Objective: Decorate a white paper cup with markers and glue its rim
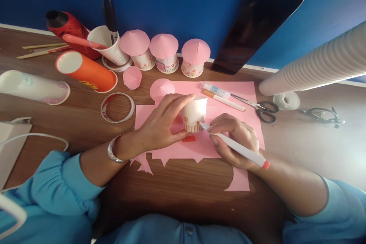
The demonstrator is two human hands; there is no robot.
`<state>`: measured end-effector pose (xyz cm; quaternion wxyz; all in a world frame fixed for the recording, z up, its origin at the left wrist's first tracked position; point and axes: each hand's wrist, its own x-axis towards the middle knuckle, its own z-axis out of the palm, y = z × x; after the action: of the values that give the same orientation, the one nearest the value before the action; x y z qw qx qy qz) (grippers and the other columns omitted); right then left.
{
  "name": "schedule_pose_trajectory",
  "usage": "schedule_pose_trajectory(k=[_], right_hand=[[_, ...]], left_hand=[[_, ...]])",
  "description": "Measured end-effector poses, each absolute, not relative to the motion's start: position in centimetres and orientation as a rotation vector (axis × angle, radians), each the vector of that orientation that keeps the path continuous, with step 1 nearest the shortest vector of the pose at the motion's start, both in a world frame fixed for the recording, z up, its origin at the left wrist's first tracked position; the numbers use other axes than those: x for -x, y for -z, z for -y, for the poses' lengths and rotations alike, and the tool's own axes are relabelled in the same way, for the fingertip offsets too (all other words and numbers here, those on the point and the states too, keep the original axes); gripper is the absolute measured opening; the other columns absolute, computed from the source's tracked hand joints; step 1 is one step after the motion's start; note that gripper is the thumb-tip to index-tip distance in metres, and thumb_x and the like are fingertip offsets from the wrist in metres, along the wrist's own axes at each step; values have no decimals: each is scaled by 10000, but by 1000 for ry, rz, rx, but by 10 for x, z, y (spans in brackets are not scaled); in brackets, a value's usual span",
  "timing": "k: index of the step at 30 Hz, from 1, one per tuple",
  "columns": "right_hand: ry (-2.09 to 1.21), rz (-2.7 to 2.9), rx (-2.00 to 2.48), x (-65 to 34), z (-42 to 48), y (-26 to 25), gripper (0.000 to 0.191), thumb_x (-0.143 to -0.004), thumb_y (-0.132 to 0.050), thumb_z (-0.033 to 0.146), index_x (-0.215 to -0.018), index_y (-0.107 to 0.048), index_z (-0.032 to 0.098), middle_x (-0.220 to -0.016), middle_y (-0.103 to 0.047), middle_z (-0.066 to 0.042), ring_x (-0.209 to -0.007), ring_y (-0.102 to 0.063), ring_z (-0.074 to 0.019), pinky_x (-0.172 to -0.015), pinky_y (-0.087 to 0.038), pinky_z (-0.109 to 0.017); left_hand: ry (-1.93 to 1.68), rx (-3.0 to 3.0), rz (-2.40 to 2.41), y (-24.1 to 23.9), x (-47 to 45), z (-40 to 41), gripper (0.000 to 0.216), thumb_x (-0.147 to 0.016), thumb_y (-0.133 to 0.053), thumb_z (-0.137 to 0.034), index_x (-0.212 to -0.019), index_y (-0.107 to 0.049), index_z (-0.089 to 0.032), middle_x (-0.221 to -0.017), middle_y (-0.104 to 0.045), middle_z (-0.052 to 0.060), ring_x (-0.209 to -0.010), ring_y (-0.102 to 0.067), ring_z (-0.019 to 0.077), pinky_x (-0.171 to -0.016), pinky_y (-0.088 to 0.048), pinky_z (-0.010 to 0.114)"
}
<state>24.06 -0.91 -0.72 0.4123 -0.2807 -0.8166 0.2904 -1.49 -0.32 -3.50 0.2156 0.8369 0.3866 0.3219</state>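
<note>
The left hand (162,122) is closed around an inverted white paper cup (194,113), steadying it upright on the pink paper sheet (246,95) near the table's middle. The right hand (234,139) grips a white marker (237,148), its tip touching the cup's lower wall beside red drawn marks. A red marker cap (189,138) lies just below the cup. Scissors (261,108) and a glue tube (215,90) rest on the sheet behind.
</note>
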Motion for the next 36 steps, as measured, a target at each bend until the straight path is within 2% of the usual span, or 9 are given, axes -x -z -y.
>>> schedule_pose_trajectory(k=[14,22,36], right_hand=[[-725,2058,731,-241,9,6,169,-967,-619,94,-1062,-610,234,-850,-729,-33,-743,-739,-192,-626,-624,-328],[-740,2065,739,-242,11,7,187,-963,-600,72,-1042,-592,242,-799,-701,-2,-721,-720,-173,-639,-610,-312],[-743,2055,730,-242,12,5,175,-960,-608,84,-1035,-594,242,-813,-705,-13,-720,-719,-178,-622,-603,-312]], left_hand=[[-891,-2304,-1097,31,13,5,865,-899,-831,-315,-1641,-395,-234,-1473,-616,156,-1358,-600,327,-1173,-543,496],[-901,-2303,-1094,33,14,4,887,-898,-833,-324,-1659,-384,-248,-1484,-616,154,-1354,-596,337,-1163,-542,520],[-897,-2323,-1089,33,14,4,884,-908,-823,-329,-1662,-370,-252,-1497,-618,151,-1358,-598,334,-1161,-547,518]])
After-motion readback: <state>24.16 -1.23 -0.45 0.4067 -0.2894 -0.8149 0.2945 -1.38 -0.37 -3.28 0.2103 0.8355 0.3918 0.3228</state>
